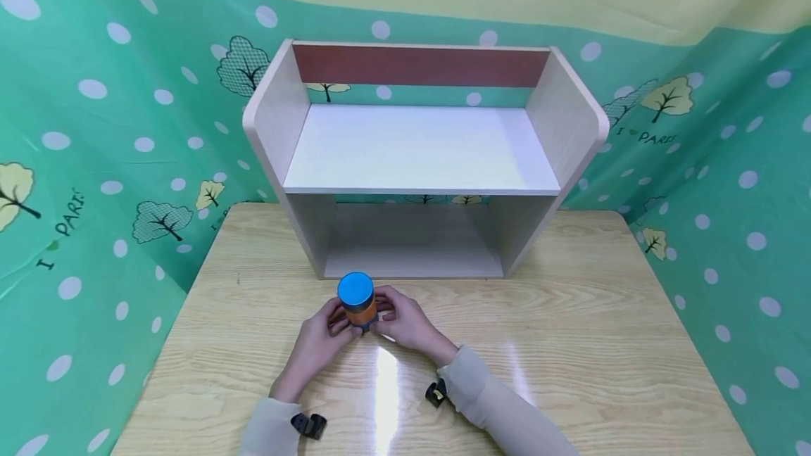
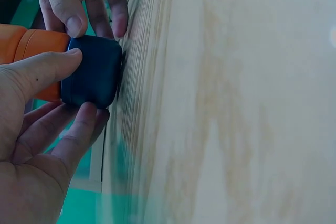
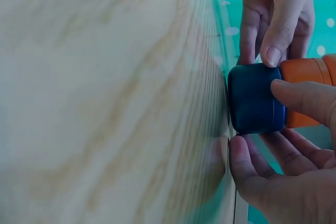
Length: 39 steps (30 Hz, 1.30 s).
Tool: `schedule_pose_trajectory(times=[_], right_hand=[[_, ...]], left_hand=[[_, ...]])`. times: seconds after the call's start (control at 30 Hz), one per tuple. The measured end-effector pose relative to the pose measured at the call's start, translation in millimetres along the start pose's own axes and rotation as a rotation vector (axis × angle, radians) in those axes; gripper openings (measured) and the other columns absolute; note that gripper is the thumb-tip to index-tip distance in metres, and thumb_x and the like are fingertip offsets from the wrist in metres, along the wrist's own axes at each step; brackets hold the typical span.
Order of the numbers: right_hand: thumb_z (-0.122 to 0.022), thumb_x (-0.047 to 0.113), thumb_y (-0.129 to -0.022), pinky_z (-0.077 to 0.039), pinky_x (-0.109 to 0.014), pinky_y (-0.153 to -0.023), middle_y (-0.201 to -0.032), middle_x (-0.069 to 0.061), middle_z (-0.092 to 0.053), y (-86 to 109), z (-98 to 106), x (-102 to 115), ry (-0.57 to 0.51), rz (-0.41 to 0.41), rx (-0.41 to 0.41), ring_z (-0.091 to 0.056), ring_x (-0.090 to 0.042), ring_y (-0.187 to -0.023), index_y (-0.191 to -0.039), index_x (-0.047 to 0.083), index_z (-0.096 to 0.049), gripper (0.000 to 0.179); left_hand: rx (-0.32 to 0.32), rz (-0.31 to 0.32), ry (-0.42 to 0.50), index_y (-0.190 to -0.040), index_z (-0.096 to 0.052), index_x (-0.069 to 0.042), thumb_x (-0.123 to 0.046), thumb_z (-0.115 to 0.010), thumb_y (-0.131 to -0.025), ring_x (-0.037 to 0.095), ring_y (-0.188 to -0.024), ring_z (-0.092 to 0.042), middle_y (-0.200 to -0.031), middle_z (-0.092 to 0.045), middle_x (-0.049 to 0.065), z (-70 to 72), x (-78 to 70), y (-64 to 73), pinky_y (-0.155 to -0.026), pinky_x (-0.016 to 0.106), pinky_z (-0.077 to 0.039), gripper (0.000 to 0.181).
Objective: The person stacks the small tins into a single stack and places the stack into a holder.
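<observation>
Blue-and-orange container between both hands

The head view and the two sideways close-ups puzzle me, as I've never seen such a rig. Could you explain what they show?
There is no machine here: a person works with two bare hands. The wide picture comes from a camera on the head, looking forward and down. Each close-up comes from a camera worn on one wrist, so the wooden table appears tipped on its side.

The left hand and right hand hold one orange and blue container between them, with its blue top facing up. Its base is at or just above the table; I can't tell which. Behind it stands a two-level shelf unit, and a patterned curtain hangs around the table.
</observation>
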State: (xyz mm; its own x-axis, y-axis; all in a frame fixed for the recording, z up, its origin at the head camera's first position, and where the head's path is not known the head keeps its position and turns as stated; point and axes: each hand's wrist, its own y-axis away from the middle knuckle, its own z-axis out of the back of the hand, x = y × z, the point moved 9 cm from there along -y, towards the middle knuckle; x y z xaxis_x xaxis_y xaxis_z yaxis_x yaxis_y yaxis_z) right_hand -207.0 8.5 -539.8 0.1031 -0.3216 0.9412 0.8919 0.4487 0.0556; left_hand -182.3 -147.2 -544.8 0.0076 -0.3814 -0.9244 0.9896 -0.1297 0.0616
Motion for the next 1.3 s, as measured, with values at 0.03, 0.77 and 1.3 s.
schedule_pose_trajectory(times=[0.03,0.77,1.3], right_hand=[[-0.076,0.006,-0.089,-0.054,-0.032,-0.094,-0.129,-0.004,-0.062,0.8,1,0,0.0,-0.002,-0.001,-0.062,-0.02,-0.113,-0.139,0.015,-0.054,0.056],[-0.077,0.009,-0.089,-0.054,-0.035,-0.094,-0.127,-0.004,-0.063,22.8,31,1,0.004,-0.016,-0.071,-0.06,-0.021,-0.115,-0.14,0.015,-0.053,0.057],[-0.077,0.005,-0.088,-0.053,-0.043,-0.097,-0.128,-0.009,-0.062,43.8,55,-4,-0.026,-0.003,-0.122,-0.059,-0.027,-0.117,-0.138,0.011,-0.054,0.056]], left_hand=[[0.002,0.0,-0.002,-0.142,-0.051,-0.006,-0.009,-0.08,-0.086,0.029,-0.117,-0.063,-0.136,-0.058,0.018,-0.6,-1.0,-0.1,-0.093,0.027,-0.054,0.063],[0.11,-0.074,0.035,-0.141,-0.052,-0.004,-0.009,-0.081,-0.085,0.027,-0.115,-0.064,-0.133,-0.061,0.015,-24.3,-24.3,-12.5,-0.092,0.027,-0.054,0.063],[0.206,-0.15,0.032,-0.141,-0.052,-0.007,-0.014,-0.08,-0.088,0.028,-0.116,-0.063,-0.133,-0.061,0.016,-52.4,-41.4,-16.7,-0.093,0.029,-0.054,0.061]])
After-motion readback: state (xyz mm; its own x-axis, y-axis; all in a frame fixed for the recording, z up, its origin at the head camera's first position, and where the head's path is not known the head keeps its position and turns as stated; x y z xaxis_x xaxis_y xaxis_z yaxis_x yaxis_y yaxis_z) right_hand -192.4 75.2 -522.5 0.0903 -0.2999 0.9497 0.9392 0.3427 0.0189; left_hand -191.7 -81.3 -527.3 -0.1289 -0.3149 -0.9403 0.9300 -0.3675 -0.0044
